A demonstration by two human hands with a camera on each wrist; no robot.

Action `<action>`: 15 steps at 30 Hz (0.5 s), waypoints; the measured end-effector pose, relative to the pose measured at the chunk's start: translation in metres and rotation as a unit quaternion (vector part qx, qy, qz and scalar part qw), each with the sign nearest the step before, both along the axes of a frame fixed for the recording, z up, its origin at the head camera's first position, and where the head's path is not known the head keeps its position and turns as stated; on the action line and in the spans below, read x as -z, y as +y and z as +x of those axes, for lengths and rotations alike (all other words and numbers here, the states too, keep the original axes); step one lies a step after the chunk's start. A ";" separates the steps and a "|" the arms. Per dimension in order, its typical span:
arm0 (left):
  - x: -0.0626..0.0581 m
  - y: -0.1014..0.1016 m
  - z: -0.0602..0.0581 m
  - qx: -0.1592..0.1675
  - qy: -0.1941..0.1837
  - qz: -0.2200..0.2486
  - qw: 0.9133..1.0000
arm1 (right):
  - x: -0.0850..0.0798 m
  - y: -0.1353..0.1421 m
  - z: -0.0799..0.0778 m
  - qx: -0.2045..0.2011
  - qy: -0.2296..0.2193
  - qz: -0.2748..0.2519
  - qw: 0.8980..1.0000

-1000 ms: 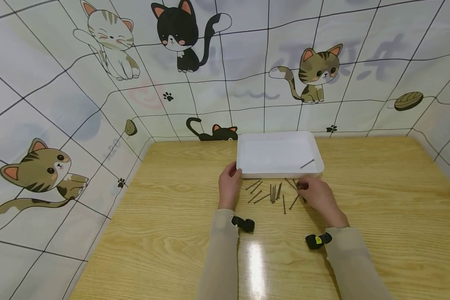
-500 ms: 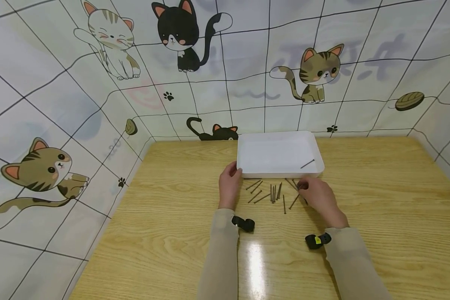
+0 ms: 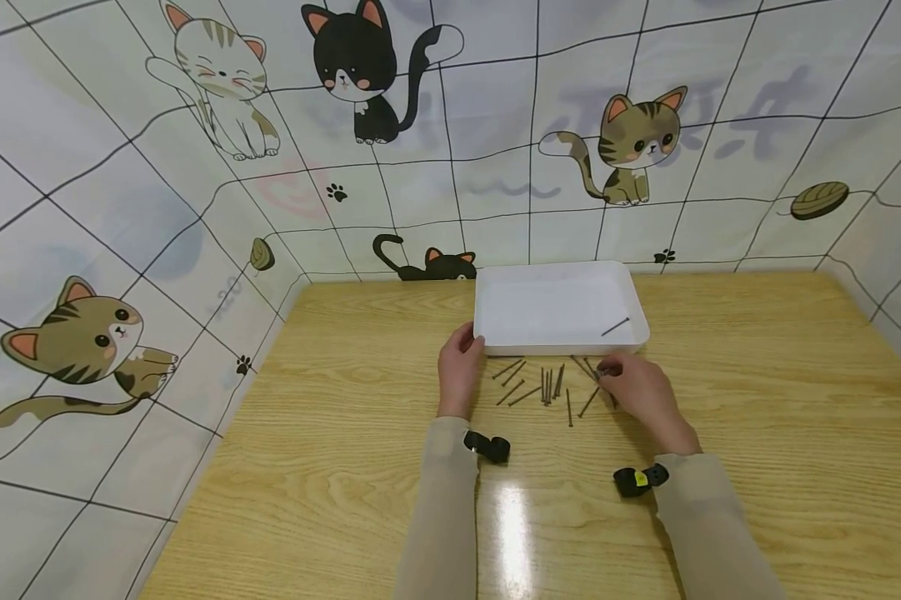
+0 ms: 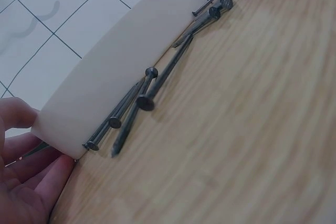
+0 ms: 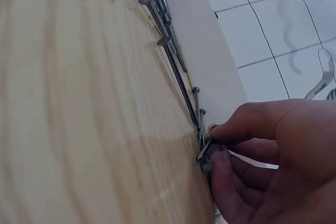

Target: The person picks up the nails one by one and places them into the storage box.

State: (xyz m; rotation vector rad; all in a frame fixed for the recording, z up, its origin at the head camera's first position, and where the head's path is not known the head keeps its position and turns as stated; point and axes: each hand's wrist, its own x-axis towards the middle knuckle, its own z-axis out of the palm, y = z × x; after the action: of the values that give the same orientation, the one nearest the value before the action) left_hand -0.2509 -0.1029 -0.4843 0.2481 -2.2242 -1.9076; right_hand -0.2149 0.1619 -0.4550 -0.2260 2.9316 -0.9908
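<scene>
A white tray (image 3: 548, 307) stands at the back of the table, with one nail (image 3: 615, 327) lying in its right part. My left hand (image 3: 461, 371) holds the tray's near left corner, thumb and fingers around the wall in the left wrist view. Close to the tray's near right corner, my right hand (image 3: 640, 392) pinches a nail (image 5: 205, 149) between thumb and fingertips, low over the table; the fingers partly hide it. Several loose nails (image 3: 548, 387) are scattered on the wood between my hands, in front of the tray. Their flat heads show in the left wrist view.
The wooden table (image 3: 330, 483) reaches back to a wall covering (image 3: 495, 133) with cartoon cats, right behind the tray. Another covered wall (image 3: 105, 250) borders the left side. Black wrist cameras (image 3: 488, 447) are strapped to both sleeves.
Almost nothing differs. The right hand and wrist have shifted very slightly to the right, its fingertips still at the nails. The left hand and tray have stayed in place.
</scene>
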 end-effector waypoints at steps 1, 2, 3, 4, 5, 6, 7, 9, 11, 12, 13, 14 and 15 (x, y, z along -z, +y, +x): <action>0.000 0.000 0.000 -0.001 0.000 0.001 1.000 | 0.001 0.002 -0.001 0.000 -0.006 -0.013 1.000; 0.000 0.000 0.000 -0.002 0.001 0.002 1.000 | 0.002 0.004 -0.001 0.000 -0.012 -0.026 1.000; 0.000 0.000 0.000 -0.003 0.000 0.002 1.000 | 0.003 0.006 -0.002 0.001 -0.019 -0.039 0.999; 0.000 0.000 0.000 -0.004 0.000 0.001 1.000 | 0.004 0.007 -0.002 0.002 -0.025 -0.052 0.998; 0.000 0.000 0.000 -0.005 0.000 0.000 1.000 | 0.005 0.009 -0.002 0.004 -0.032 -0.061 0.998; 0.000 0.000 0.000 -0.005 -0.001 -0.001 1.000 | 0.006 0.010 -0.003 0.007 -0.037 -0.069 0.997; -0.001 0.000 0.000 -0.005 -0.001 -0.002 1.000 | 0.007 0.011 -0.003 0.007 -0.042 -0.079 0.996; -0.001 0.000 0.000 -0.005 -0.001 -0.004 1.000 | 0.009 0.012 -0.004 0.007 -0.050 -0.097 0.994; -0.001 0.000 0.000 -0.004 0.000 -0.002 1.000 | 0.010 0.013 -0.004 0.010 -0.061 -0.125 0.990; -0.001 0.000 0.000 -0.003 -0.001 0.001 1.000 | 0.010 0.013 -0.005 0.013 -0.065 -0.141 0.988; -0.001 0.000 0.000 -0.002 -0.001 0.004 1.000 | 0.010 0.014 -0.005 0.015 -0.071 -0.162 0.984; -0.001 0.000 0.000 -0.001 -0.001 0.005 1.000 | 0.011 0.015 -0.005 0.020 -0.077 -0.181 0.980; -0.001 0.000 0.000 -0.001 -0.002 0.007 1.000 | 0.011 0.015 -0.005 0.023 -0.082 -0.201 0.976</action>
State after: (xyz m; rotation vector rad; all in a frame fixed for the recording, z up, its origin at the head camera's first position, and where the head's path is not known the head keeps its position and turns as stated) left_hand -0.2508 -0.1031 -0.4837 0.2545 -2.2134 -1.9237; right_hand -0.2199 0.1772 -0.4656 -0.0800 2.5737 -1.5243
